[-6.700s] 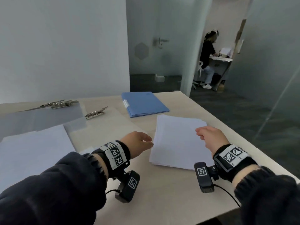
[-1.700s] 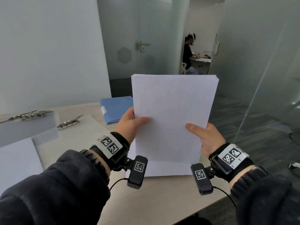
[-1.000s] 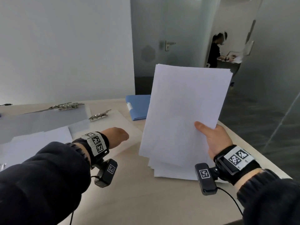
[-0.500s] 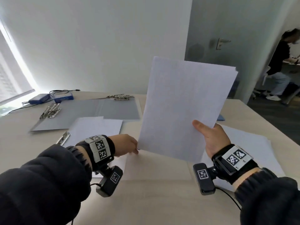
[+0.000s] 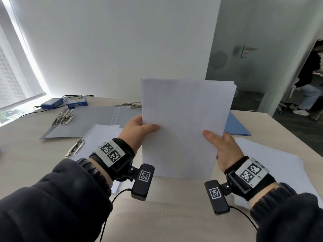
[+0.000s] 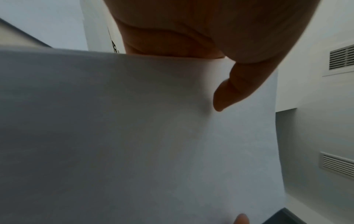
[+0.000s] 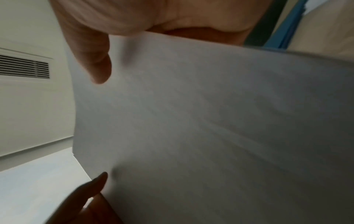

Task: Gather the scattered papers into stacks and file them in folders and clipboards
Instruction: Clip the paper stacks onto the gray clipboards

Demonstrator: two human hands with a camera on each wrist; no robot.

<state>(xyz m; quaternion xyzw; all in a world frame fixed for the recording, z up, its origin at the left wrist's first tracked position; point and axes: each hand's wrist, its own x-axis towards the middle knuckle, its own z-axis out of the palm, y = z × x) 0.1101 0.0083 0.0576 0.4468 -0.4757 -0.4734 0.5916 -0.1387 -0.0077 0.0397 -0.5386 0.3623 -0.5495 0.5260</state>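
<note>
Our left hand (image 5: 138, 131) now rejoins our right hand (image 5: 220, 147); both pinch the paper stack (image 5: 185, 126) upright above the table (image 5: 157, 215), probably to square it.

one held paper stack (image 5: 185, 126), two hands, left (image 5: 138, 131) and right (image 5: 222, 147), two more paper piles on the bench, one (image 5: 103, 135) left, one (image 5: 272, 165) right, one blue folder (image 5: 235, 125), one grey folder (image 5: 97, 119), two blue boxes (image 5: 52, 103) (image 5: 77, 103)

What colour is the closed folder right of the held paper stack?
Blue. The closed folder shows best in the head view, lying flat on the table.
</note>
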